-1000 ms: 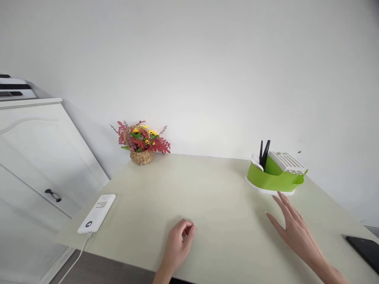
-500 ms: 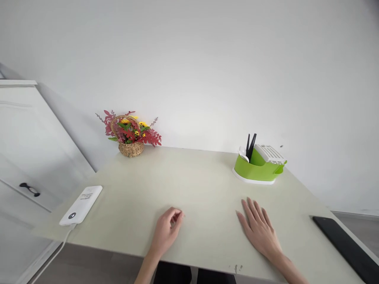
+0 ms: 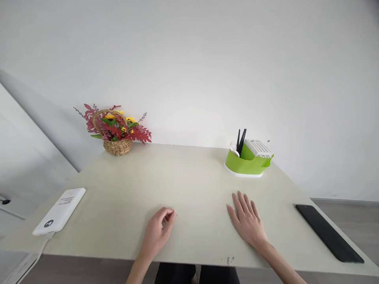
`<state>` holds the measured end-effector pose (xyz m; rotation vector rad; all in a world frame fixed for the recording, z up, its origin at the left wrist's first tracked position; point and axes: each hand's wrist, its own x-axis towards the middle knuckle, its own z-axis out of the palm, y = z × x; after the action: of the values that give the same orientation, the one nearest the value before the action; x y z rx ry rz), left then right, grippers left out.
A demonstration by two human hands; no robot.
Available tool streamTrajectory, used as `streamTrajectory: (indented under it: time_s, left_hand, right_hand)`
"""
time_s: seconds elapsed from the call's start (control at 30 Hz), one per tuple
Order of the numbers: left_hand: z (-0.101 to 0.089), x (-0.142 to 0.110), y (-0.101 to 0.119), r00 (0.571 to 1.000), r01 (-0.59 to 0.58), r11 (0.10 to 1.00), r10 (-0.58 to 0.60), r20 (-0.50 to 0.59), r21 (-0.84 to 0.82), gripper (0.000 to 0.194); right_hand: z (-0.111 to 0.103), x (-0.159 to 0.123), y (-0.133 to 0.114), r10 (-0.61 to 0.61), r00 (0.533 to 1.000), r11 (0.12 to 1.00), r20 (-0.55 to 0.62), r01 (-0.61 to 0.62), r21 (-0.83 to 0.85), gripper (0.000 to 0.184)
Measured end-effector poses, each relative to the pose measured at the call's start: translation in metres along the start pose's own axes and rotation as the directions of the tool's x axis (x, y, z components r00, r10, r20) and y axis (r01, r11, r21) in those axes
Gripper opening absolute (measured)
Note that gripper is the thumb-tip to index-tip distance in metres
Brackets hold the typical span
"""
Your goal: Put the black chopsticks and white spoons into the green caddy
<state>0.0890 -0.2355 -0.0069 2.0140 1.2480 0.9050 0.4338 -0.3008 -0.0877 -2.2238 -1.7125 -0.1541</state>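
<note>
My left hand [image 3: 157, 232] rests on the pale table [image 3: 189, 185] near its front edge, fingers curled into a loose fist with nothing visible in them. My right hand [image 3: 246, 219] lies flat on the table a little to the right, fingers stretched out and apart, holding nothing. A green and white utensil holder [image 3: 247, 159] with black utensils and a white spoon stands behind my right hand, well beyond its fingertips.
A wicker basket of red and yellow flowers [image 3: 116, 132] stands at the back left by the wall. A white power bank [image 3: 60, 210] with a cable lies at the left edge. A black flat slab [image 3: 328, 232] lies at the right edge. A white cabinet [image 3: 17, 165] stands left.
My right hand drew back from near the green holder and settled flat on the table. The view shifted so everything slid leftward; my left hand stayed curled.
</note>
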Motion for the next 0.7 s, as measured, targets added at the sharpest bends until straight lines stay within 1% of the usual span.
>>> streamTrajectory:
  time_s: [0.33, 0.5, 0.7]
  left_hand:
    - [-0.007, 0.0, 0.003, 0.996, 0.09, 0.996, -0.09, -0.013, -0.007, 0.039]
    - [-0.011, -0.002, 0.001, 0.993, 0.118, 0.993, -0.119, -0.007, -0.003, 0.041]
    - [-0.015, -0.005, 0.002, 0.984, 0.179, 0.984, -0.179, -0.022, -0.016, 0.043]
  right_hand:
    - [-0.004, 0.002, -0.015, 0.013, 1.0, 0.998, 0.008, -0.013, -0.057, 0.077]
    - [-0.002, 0.004, -0.016, 0.015, 1.0, 0.999, -0.01, -0.015, -0.037, 0.076]
    - [0.0, 0.005, -0.019, 0.013, 0.999, 1.0, -0.044, -0.015, -0.025, 0.075]
